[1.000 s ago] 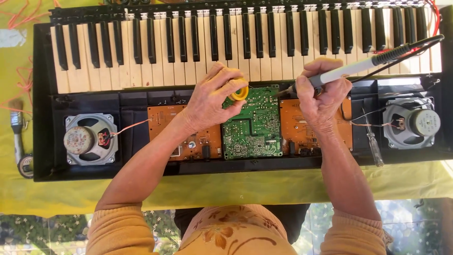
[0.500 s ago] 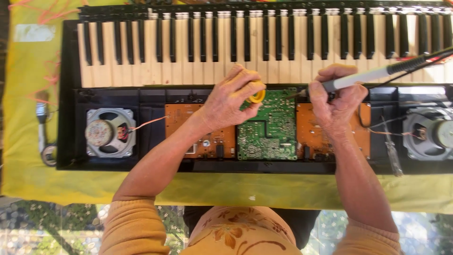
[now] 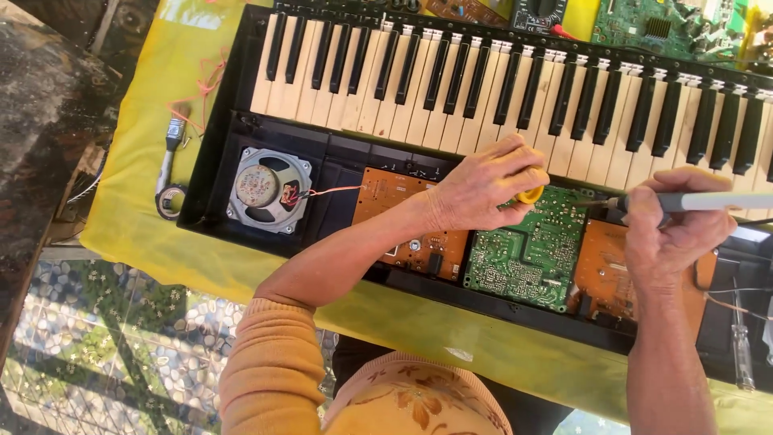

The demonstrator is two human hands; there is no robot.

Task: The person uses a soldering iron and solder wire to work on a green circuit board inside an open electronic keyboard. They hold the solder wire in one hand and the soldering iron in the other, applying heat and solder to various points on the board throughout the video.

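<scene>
An opened black keyboard (image 3: 241, 153) lies on a yellow cloth (image 3: 153, 201), its keys running along the far side and its circuit boards bared along the near edge. A round speaker (image 3: 268, 190) sits at the left end, with free cloth beyond it. The green board (image 3: 527, 254) lies between two brown boards (image 3: 394, 201). The left hand (image 3: 475, 189) is closed on a yellow reel (image 3: 530, 194) just above the green board. The right hand (image 3: 672, 234) grips a grey soldering iron (image 3: 708, 201), which lies level, tip pointing left over the board's top edge.
</scene>
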